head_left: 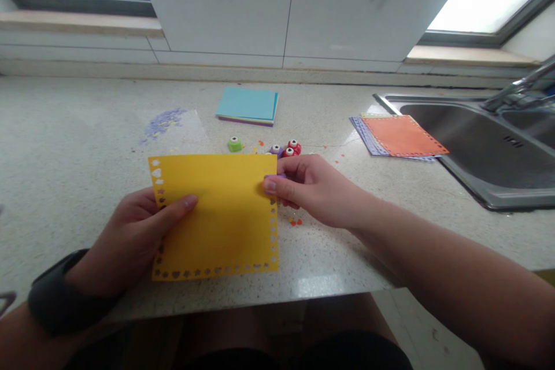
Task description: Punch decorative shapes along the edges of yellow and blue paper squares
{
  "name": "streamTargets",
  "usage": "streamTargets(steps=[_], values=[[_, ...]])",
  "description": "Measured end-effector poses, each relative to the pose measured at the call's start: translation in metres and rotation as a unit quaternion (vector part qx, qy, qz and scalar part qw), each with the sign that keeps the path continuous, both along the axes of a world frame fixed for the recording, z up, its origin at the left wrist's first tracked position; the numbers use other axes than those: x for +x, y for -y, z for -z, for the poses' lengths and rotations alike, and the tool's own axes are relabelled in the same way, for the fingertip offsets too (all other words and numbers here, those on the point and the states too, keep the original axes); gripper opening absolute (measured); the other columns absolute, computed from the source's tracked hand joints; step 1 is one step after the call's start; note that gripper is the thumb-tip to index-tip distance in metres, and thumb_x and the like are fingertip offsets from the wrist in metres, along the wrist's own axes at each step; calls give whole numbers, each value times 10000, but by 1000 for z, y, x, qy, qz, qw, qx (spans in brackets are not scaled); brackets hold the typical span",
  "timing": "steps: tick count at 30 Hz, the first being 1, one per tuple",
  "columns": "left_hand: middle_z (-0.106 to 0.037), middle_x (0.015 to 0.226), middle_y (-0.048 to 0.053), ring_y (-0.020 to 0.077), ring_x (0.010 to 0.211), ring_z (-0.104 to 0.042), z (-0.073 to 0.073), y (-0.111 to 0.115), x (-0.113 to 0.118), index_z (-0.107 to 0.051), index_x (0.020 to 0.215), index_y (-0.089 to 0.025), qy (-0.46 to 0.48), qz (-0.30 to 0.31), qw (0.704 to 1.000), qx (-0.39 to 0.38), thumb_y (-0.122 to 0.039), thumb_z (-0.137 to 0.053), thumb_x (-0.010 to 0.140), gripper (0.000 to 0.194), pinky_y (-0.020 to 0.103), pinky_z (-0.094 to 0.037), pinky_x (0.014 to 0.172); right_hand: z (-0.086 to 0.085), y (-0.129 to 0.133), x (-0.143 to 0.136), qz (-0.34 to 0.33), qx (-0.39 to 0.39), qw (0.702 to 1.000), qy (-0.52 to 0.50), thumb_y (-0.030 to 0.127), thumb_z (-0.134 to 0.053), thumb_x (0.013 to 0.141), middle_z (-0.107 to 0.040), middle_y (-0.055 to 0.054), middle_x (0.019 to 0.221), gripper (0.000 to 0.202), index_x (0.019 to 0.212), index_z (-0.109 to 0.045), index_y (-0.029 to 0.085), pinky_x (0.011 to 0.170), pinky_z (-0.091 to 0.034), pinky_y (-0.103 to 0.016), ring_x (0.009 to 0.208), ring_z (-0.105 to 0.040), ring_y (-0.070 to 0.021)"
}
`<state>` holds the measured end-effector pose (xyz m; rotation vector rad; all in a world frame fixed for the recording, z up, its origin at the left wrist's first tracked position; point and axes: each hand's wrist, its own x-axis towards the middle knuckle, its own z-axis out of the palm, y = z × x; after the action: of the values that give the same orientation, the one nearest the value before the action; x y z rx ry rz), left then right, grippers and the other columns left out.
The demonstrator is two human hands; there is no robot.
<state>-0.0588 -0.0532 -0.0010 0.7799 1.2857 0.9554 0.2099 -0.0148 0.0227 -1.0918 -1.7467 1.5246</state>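
A yellow sheet of paper (pixel 225 219) is held up above the counter, with small shapes punched along its left, bottom and right edges. My left hand (pixel 143 225) grips its left side, thumb on the front. At the upper right edge, my right hand (pixel 312 188) is closed on a small purple craft punch (pixel 281 176), mostly hidden by thumb and fingers. Just behind the sheet stand a green punch (pixel 235 144), another purple punch (pixel 276 150) and red punches (pixel 293 148), partly covered by the paper.
Blue paper (pixel 247 104) tops a stack at the back. Punched orange paper (pixel 405 134) lies over purple sheets beside the steel sink (pixel 459 167). Purple cut-outs (pixel 162 123) are heaped at the left. Orange scraps (pixel 296 222) dot the speckled counter (pixel 78 144).
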Motion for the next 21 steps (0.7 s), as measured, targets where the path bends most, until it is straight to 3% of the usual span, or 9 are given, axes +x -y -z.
streamTargets(steps=[12,21], values=[[-822,1036,104,306,879,-795,5,0,-2,-751,1110,-190,9,1,1000,18,-357,-877,728,435,364,-683,670,-1,-5,3,-18,6,1000,-15,489,-632,931,-578,4,681,350,816,-644,158,508,-401,-242,563,-498,-101],[-825,1004,106,308,877,-794,2,0,-1,-750,1078,-168,10,-2,1000,24,-359,-880,722,424,356,-681,663,2,-18,21,106,24,993,-47,526,-663,904,-602,-18,698,369,849,-692,162,478,-361,-250,555,-492,-109]])
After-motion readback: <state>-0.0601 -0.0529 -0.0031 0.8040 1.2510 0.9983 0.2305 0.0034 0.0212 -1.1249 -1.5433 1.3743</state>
